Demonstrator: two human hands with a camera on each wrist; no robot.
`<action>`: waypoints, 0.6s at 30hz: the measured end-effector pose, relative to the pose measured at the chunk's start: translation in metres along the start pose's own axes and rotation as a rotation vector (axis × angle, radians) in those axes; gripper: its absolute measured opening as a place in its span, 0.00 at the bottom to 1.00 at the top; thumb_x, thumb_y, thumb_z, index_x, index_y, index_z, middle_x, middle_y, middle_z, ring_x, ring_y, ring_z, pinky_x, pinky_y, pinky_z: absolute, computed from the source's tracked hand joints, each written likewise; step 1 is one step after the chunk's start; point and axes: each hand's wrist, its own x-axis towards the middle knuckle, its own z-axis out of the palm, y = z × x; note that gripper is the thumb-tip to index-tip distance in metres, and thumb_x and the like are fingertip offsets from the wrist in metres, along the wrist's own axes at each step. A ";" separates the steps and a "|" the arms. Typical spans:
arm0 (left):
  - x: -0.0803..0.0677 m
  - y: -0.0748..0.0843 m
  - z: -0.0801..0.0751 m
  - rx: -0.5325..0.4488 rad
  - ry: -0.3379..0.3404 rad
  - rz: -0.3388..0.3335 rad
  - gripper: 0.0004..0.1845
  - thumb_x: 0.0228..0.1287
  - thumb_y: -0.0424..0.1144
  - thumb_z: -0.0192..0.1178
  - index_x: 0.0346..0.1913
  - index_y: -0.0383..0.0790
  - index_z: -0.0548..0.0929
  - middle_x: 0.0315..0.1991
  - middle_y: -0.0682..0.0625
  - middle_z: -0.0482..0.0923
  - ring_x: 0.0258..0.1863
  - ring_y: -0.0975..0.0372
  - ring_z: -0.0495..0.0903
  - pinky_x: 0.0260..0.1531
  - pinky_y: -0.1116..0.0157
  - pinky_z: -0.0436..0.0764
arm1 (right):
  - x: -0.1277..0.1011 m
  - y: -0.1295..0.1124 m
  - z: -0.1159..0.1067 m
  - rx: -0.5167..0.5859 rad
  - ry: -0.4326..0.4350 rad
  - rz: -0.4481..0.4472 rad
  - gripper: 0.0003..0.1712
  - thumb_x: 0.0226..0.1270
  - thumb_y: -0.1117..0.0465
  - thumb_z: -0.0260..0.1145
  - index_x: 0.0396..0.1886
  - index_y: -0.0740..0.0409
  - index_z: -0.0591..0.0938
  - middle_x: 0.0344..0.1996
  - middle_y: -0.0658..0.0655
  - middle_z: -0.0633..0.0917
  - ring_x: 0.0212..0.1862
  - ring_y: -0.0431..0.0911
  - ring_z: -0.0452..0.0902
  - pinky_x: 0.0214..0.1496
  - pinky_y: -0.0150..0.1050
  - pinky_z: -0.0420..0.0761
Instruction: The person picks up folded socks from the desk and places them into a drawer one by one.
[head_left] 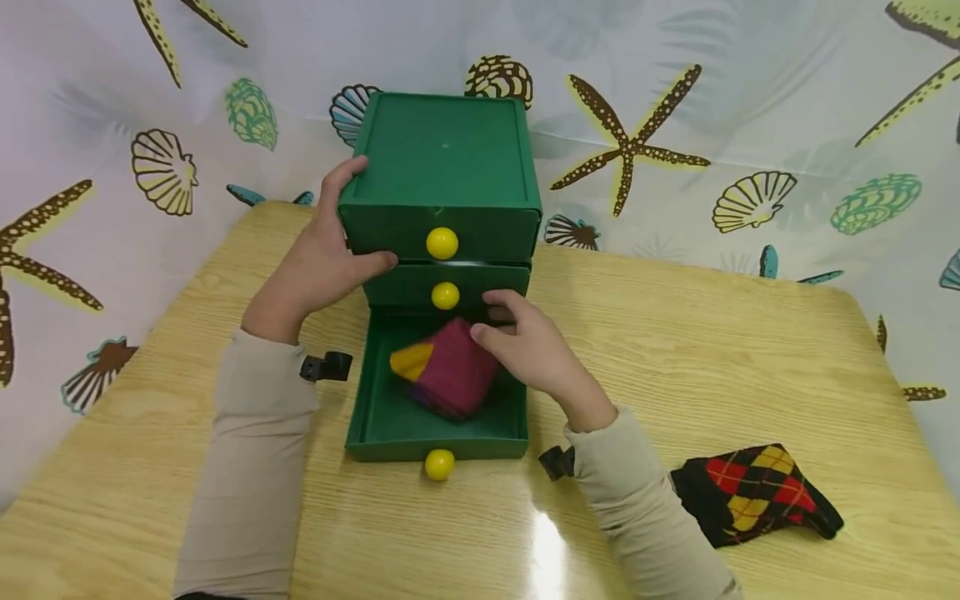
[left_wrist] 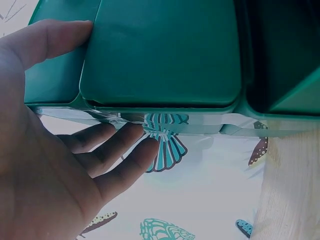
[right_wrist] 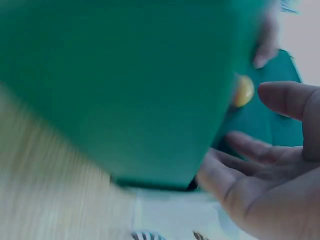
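A green three-drawer box (head_left: 442,158) with yellow knobs stands at the back of the wooden table. My left hand (head_left: 326,254) clasps its upper left corner, with the thumb across the top drawer's front and the fingers round the side; the left wrist view shows that hand (left_wrist: 50,170) against the box (left_wrist: 160,50). The bottom drawer (head_left: 382,425) is pulled out, and a folded maroon, yellow and purple sock (head_left: 450,375) lies in it. My right hand (head_left: 525,346) hovers over the drawer with relaxed fingers at the sock's far edge; in the right wrist view this hand (right_wrist: 270,180) holds nothing.
A black argyle sock (head_left: 750,492) with red and yellow diamonds lies on the table (head_left: 675,350) at the right front. A curtain with shells and starfish (head_left: 630,142) hangs close behind the box. The upper two drawers are closed.
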 end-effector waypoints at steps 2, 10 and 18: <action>-0.001 -0.002 0.000 -0.011 0.002 0.004 0.57 0.61 0.35 0.69 0.79 0.69 0.39 0.79 0.41 0.42 0.67 0.38 0.60 0.63 0.36 0.64 | 0.000 0.001 0.000 -0.099 0.040 -0.028 0.25 0.75 0.58 0.61 0.67 0.63 0.74 0.60 0.64 0.79 0.53 0.52 0.81 0.53 0.45 0.81; 0.000 -0.003 0.000 -0.011 -0.005 0.016 0.58 0.61 0.35 0.69 0.79 0.68 0.38 0.78 0.41 0.44 0.66 0.38 0.61 0.63 0.36 0.64 | -0.010 0.009 -0.029 -0.168 0.172 -0.132 0.15 0.76 0.61 0.60 0.54 0.65 0.82 0.45 0.60 0.85 0.44 0.53 0.80 0.45 0.44 0.80; 0.000 -0.004 -0.001 -0.006 0.000 0.018 0.56 0.61 0.36 0.68 0.79 0.70 0.39 0.78 0.41 0.45 0.66 0.39 0.62 0.63 0.37 0.64 | -0.032 0.016 -0.068 -0.247 0.179 -0.048 0.17 0.79 0.57 0.58 0.58 0.62 0.81 0.47 0.62 0.84 0.48 0.55 0.80 0.48 0.47 0.80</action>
